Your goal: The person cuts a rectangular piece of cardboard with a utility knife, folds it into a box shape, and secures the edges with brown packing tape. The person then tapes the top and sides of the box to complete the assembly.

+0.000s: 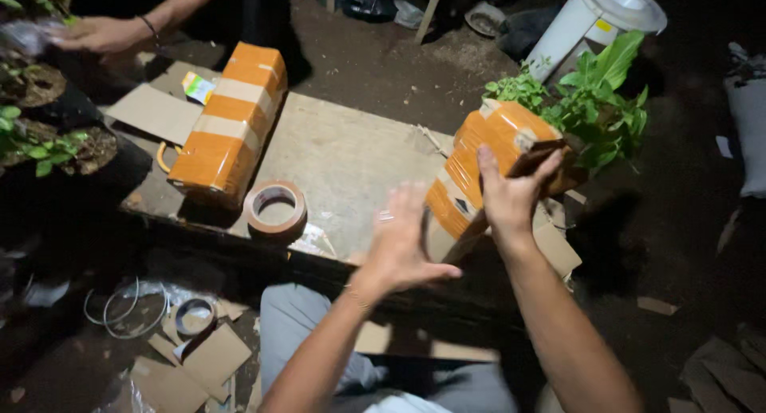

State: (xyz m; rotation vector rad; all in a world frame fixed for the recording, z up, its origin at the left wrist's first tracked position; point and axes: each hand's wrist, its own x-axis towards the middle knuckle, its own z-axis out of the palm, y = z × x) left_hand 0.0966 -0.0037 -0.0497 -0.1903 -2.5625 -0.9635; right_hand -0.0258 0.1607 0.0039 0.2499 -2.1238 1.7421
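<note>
The right hand (507,191) is raised at about four o'clock in the view, thumb and fingers spread and pressed against the near side of a long cardboard parcel wrapped in orange tape (487,162). The grip is loose, a steadying touch and no tight clamp. The parcel stands tilted on the right edge of the surface, its top leaning toward two o'clock, with leafy green plants (594,102) sprouting from that far end.

The left hand (400,237) hovers just beside it, at about five o'clock, open with fingers apart and slightly blurred, palm facing the parcel; whether it touches the tape cannot be told. The two hands are apart from each other.

The worn flat wooden surface (343,154) fills the centre. At nine o'clock on it lies a second long parcel banded in orange and pale tape (230,122), and just beside its near end sits a roll of brown packing tape (274,208). At eleven o'clock another person's hand (100,34) reaches toward potted plants (48,142) at the left edge. At one o'clock stands a white plastic bucket (594,18). Cardboard scraps (191,361) lie on the dirt floor at seven o'clock.
</note>
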